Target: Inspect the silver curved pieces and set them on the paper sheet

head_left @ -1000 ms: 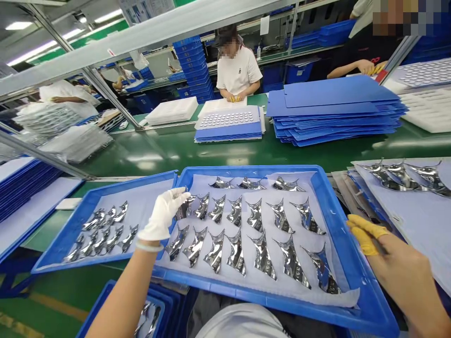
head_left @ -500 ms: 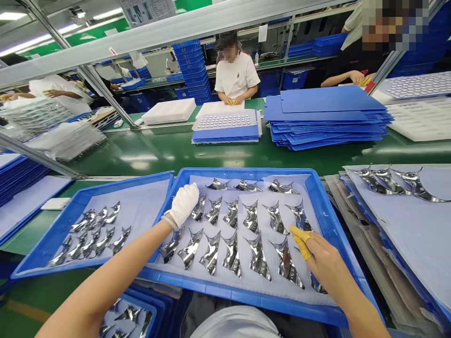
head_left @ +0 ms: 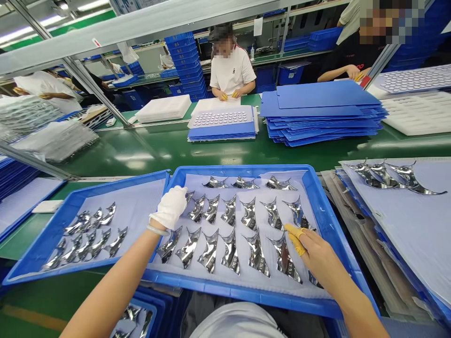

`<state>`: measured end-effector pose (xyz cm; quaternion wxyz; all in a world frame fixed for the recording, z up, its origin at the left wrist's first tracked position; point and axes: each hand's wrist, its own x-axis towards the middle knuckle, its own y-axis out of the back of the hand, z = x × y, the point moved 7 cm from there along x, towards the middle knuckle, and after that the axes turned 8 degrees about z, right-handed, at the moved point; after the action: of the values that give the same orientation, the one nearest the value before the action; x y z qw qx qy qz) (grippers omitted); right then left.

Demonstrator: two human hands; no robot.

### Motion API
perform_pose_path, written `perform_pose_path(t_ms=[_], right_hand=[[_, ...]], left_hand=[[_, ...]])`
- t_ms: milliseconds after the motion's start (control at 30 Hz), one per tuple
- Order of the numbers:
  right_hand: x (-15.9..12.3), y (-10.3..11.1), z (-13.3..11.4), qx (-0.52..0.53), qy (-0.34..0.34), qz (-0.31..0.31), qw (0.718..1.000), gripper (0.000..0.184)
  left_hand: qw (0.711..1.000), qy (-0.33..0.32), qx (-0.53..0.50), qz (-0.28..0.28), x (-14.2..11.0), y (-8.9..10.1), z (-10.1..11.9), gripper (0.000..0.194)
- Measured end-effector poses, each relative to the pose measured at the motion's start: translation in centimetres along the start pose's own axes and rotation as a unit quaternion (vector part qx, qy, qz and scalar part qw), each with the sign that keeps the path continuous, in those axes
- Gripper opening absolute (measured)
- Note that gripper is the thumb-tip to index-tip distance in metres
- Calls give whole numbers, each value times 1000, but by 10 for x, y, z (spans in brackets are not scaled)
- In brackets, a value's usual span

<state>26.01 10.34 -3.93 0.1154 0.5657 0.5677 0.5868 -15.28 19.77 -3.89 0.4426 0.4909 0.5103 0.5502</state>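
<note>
A blue tray (head_left: pixel 327 220) lined with white sheet holds several shiny chrome curved parts (head_left: pixel 229 230) in rows. My left hand (head_left: pixel 170 206), in a white glove, rests over the leftmost part of the middle row, fingers curled on it. My right hand (head_left: pixel 310 251), with yellow finger cots on thumb and forefinger, hovers over the tray's right side, fingertips pinched close at a chrome part (head_left: pixel 298 213).
A second blue tray (head_left: pixel 70 211) with several chrome parts sits at left. More parts lie on a sheet (head_left: pixel 405 211) at right. Beyond the green conveyor (head_left: pixel 176 150) are stacked blue boards (head_left: pixel 324 112) and other workers. Blue bins stand below.
My right hand came from the right tray rim inward over the parts. My left hand stayed at the middle row's left end, shifting slightly.
</note>
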Motion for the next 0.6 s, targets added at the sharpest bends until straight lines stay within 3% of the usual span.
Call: perform_pose_path(t_ms=[267, 600], right_hand=[[9, 3, -19, 1, 32, 5, 999, 37], [8, 0, -18, 5, 23, -10, 1000, 35]], left_hand=[[994, -89, -16, -61, -2, -19, 41, 27], [998, -58, -9, -35, -3, -19, 16, 33]])
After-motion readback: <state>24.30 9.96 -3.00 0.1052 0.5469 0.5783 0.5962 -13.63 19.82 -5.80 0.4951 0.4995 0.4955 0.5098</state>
